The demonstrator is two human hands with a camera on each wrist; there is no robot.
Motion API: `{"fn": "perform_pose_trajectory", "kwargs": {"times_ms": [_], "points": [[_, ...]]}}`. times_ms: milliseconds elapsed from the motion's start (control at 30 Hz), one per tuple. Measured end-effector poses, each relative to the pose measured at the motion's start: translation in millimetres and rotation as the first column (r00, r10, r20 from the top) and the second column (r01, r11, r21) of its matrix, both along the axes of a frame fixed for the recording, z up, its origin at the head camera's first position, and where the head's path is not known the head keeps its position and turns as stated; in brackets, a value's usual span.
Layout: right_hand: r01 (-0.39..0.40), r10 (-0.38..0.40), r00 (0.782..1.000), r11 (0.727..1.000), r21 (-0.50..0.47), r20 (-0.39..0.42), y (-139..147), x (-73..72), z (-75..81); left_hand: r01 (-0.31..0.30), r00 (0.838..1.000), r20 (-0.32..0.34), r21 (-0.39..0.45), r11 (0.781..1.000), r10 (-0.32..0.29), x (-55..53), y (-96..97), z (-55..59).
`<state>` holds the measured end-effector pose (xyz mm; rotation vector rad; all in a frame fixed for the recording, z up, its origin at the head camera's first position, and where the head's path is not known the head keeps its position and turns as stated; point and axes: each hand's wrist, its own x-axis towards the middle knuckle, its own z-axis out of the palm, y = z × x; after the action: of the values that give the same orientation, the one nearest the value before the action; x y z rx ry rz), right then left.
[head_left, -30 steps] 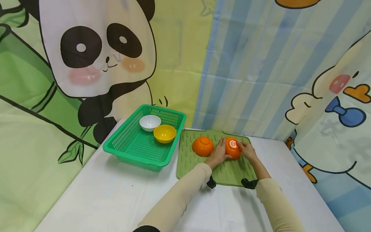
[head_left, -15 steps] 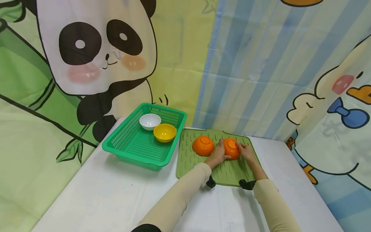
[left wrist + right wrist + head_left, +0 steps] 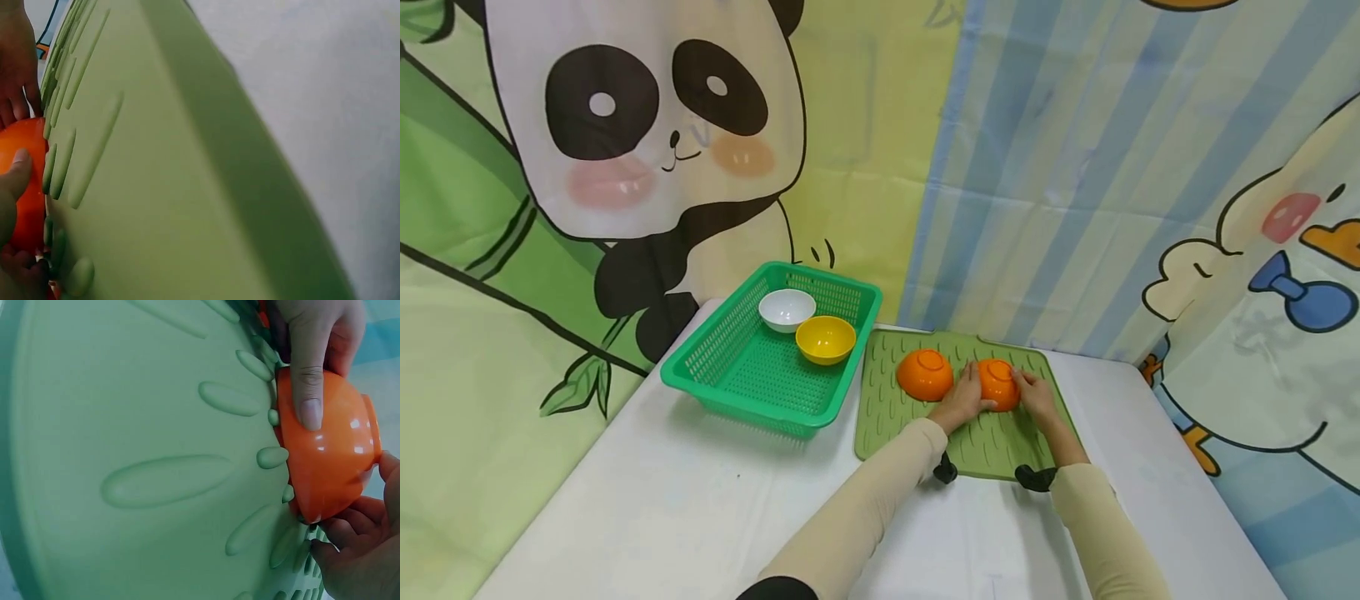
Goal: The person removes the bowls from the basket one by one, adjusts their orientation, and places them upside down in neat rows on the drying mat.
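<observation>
An orange bowl [image 3: 1000, 392] sits upside down on the right part of the green ridged mat [image 3: 992, 450], between both hands. My left hand [image 3: 958, 404] holds its left side, the thumb laid along the wall in the right wrist view. On the other side my right hand [image 3: 1037, 398] grips it, thumb at the raised foot and fingers low by the rim [image 3: 315, 519]. A second orange bowl [image 3: 919, 379], also bottom up, stands just left of my left hand on the mat. The left wrist view catches only part of the held bowl [image 3: 31, 209] at its left edge.
A green perforated basket [image 3: 752, 379] stands left of the mat on a white-covered table [image 3: 685, 500]. Inside it, a white bowl [image 3: 786, 308] and a yellow bowl [image 3: 825, 340] sit mouth up near the far right corner. A printed curtain [image 3: 865, 167] hangs behind.
The right-hand orange bowl, tilted with its foot towards me a second ago, now lies flatter and slightly further left. My right hand has shifted left with it; my left hand stays nearly still.
</observation>
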<state>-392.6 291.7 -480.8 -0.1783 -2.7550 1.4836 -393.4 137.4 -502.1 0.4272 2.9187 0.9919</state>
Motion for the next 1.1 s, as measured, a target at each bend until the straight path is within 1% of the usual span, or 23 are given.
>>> {"fn": "perform_pose_trajectory", "kwargs": {"times_ms": [133, 233, 300, 433, 633, 733, 833, 933, 1000, 1100], "points": [[0.001, -0.001, 1.000, 0.999, 0.032, -0.003, -4.3, -2.1, 1.8, 0.004, 1.000, -0.019, -0.087, 0.996, -0.006, -0.5, -5.0, 7.2], [0.001, 0.000, 1.000, 1.000, 0.028, -0.020, -8.4, -5.6, 0.7, 0.002, 1.000, -0.023, -0.155, 0.988, -0.005, 0.3, -10.8, 13.3], [-0.001, 0.002, 0.999, 1.000, 0.025, -0.033, -11.0, -7.6, -1.9, 0.002, 1.000, -0.020, -0.188, 0.982, -0.006, 0.8, -14.3, 14.9], [-0.006, 0.007, 0.999, 1.000, 0.019, -0.035, -14.1, -7.4, -7.4, 0.003, 1.000, 0.009, -0.217, 0.976, -0.001, 3.0, -18.8, 14.5], [-0.049, 0.049, 0.999, 0.999, -0.002, -0.003, -15.1, 0.9, -8.2, 0.005, 0.999, 0.036, -0.199, 0.980, 0.002, 9.1, -19.4, 11.7], [-0.050, 0.049, 0.999, 0.998, 0.026, 0.005, -13.3, 4.4, -5.7, 0.038, 0.997, 0.070, -0.225, 0.974, -0.023, 14.3, -17.6, 16.3], [-0.042, 0.042, 0.999, 0.998, 0.048, 0.003, -10.0, 5.1, -3.6, 0.079, 0.992, 0.118, -0.241, 0.967, -0.052, 21.6, -15.0, 26.7], [-0.039, 0.039, 0.999, 0.998, 0.048, -0.008, -5.0, 4.3, -2.2, 0.134, 0.986, 0.132, -0.245, 0.960, -0.104, 30.8, -14.3, 41.4], [-0.038, 0.038, 0.999, 0.998, 0.041, -0.007, -1.5, 3.7, -0.9, 0.184, 0.979, 0.128, -0.247, 0.951, -0.156, 38.2, -16.5, 53.7], [-0.044, 0.044, 0.999, 0.999, 0.021, 0.005, 3.2, 2.9, 1.6, 0.280, 0.959, 0.124, -0.249, 0.927, -0.256, 50.5, -26.4, 77.8]]}}
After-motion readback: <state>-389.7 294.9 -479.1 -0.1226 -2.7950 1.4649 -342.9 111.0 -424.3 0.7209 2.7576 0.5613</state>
